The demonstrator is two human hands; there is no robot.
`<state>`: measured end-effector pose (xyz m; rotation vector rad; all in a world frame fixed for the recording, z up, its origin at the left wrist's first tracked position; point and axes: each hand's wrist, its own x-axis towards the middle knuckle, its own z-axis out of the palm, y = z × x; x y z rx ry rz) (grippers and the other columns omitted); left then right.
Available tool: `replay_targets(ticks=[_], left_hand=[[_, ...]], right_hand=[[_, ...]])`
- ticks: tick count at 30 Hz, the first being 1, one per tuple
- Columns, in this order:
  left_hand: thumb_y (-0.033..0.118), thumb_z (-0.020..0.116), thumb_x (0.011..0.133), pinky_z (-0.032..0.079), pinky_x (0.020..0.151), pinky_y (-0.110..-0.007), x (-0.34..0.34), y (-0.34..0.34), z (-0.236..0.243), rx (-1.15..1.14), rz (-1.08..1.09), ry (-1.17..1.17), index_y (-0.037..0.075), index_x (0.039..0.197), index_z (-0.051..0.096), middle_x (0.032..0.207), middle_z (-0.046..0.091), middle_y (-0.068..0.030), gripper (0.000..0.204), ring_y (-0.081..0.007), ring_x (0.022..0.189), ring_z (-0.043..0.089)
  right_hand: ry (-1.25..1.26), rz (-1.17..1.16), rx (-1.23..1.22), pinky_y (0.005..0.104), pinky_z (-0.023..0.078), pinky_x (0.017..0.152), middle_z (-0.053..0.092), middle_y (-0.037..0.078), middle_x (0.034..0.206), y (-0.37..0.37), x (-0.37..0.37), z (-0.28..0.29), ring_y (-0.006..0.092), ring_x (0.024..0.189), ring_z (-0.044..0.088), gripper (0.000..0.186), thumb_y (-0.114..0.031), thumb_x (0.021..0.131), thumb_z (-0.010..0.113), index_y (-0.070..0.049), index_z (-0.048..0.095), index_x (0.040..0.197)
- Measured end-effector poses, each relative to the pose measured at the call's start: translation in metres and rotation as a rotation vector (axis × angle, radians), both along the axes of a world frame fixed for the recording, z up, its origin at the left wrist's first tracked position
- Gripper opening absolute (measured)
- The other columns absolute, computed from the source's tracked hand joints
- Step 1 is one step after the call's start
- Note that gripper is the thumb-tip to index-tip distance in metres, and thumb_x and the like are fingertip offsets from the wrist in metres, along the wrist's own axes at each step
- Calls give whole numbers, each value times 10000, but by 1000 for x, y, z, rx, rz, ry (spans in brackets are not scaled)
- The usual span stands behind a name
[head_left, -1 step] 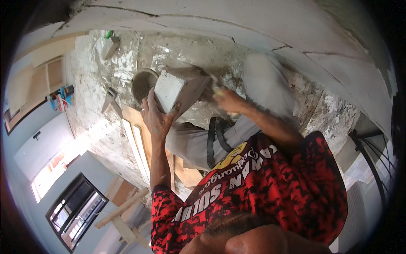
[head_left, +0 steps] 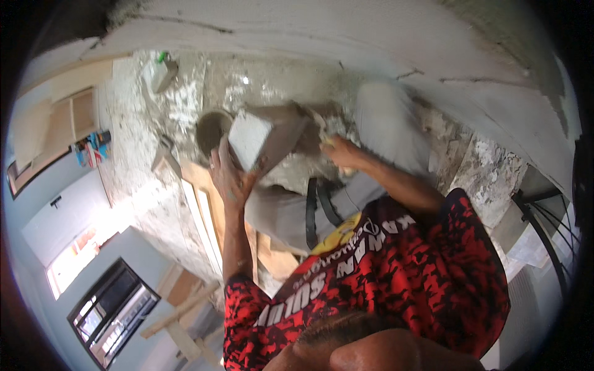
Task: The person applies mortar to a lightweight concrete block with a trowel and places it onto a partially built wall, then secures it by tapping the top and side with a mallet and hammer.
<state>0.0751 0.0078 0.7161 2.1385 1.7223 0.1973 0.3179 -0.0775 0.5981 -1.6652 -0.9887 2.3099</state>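
My left hand (head_left: 230, 179) grips a pale block (head_left: 249, 140) by its near end, fingers along one side and thumb on the other. The block is held tilted, and its long side looks grey and damp. To its right, my right hand (head_left: 340, 153) is closed round the handle of a trowel (head_left: 319, 121). The trowel's blade is blurred and close to the block's far end; whether it touches cannot be made out. A round bucket (head_left: 210, 133) stands just left of the block, partly hidden by it.
A cracked grey wall (head_left: 297, 31) curves across the far side. On the stained floor lie a whitish lump with a green bit (head_left: 162, 75) and a forked tool (head_left: 166, 156). Wooden panels (head_left: 201, 185) lie near my left forearm. A black metal frame (head_left: 532, 213) stands at right.
My right hand and the trowel have shifted slightly to the right. The block stays in my left hand, with the whole view moved a little.
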Motion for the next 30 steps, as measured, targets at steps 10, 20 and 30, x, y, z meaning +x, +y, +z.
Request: replay_targets(ticks=[10, 20, 30], left_hand=[[404, 799, 587, 379, 831, -440, 8, 4, 2, 7, -8, 28, 27, 1280, 432, 1073, 512, -159, 870, -345, 991, 499], [406, 801, 579, 391, 795, -442, 3, -4, 1, 14, -31, 38, 12, 1280, 431, 1073, 516, -166, 885, -347, 977, 510], [425, 797, 576, 388, 811, -442, 5, -8, -2, 20, 5, 88, 26, 1283, 434, 1087, 515, -165, 889, -354, 981, 511]], right_hand=[[-8, -92, 152, 344, 474, 411, 581, 126, 666, 17, -10, 10, 194, 461, 565, 458, -354, 926, 489, 31, 419, 1164], [-233, -49, 152, 406, 508, 593, 622, 238, 799, 21, -29, -35, 321, 686, 650, 544, -336, 908, 492, 77, 385, 1245], [-423, 177, 143, 438, 512, 726, 603, 327, 979, 19, -40, -98, 390, 821, 640, 610, -314, 898, 508, 161, 351, 1247]])
